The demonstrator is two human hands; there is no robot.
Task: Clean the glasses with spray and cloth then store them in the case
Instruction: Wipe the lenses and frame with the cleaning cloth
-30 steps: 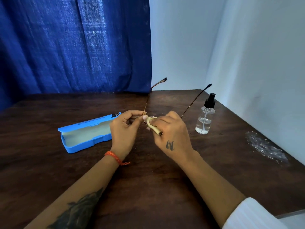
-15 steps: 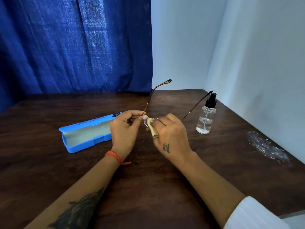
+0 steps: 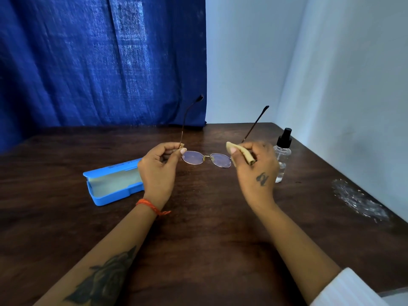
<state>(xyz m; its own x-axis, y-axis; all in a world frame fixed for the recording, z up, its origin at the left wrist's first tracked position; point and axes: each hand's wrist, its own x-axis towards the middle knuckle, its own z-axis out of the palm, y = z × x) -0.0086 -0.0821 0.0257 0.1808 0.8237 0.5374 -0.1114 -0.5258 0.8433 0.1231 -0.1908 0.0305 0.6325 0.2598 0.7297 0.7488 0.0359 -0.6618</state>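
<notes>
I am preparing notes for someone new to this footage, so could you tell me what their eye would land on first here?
Most likely the glasses, held up at the centre above the dark wooden table with both arms unfolded and pointing away. The left hand pinches one end, and the right hand holds the other along with a rolled beige cloth. Next come the open blue case lying at left and the clear spray bottle standing at right.

Open case (image 3: 114, 184) lies left on table (image 3: 209, 239); spray bottle (image 3: 281, 155) stands right near wall (image 3: 353, 107). Bare tabletop between and in front of them.
</notes>
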